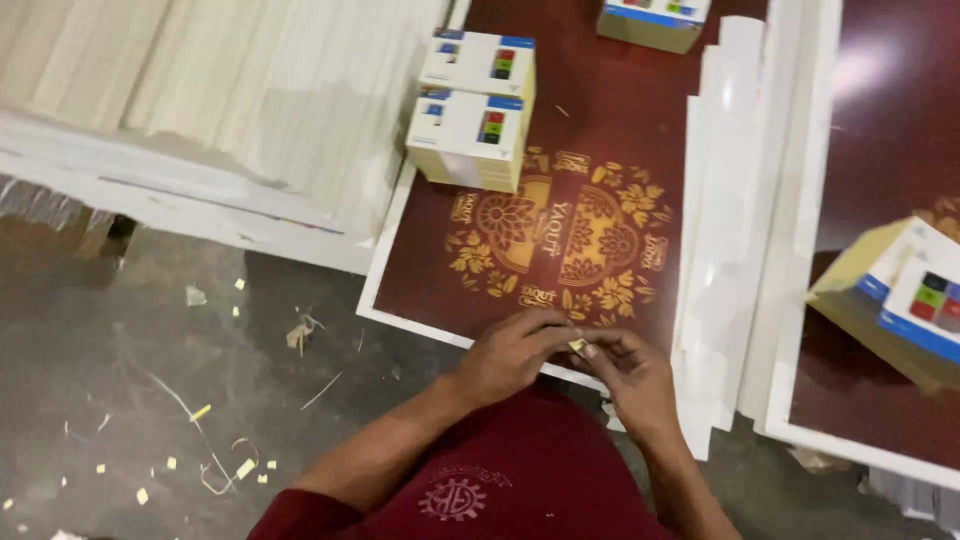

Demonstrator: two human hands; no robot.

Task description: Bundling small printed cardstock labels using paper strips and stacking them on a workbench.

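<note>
I see both hands meet at the board's [600, 130] near edge — left hand [510, 352] and right hand [628, 375] pinched shut on a small pale scrap [578, 345], probably paper. It sits between the fingertips, at the left's 3 o'clock, equally near both.

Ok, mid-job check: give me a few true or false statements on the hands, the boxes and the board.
1. Both hands, left and right, meet at the board's near edge. True.
2. They pinch a small yellowish scrap between the fingertips. True.
3. A box stack lies under the left hand. False: the stacks sit at the board's far left corner, away from both hands.
4. The board is plain white. False: it is dark red with a gold floral emblem.
5. Paper scraps litter the floor. True.
</note>
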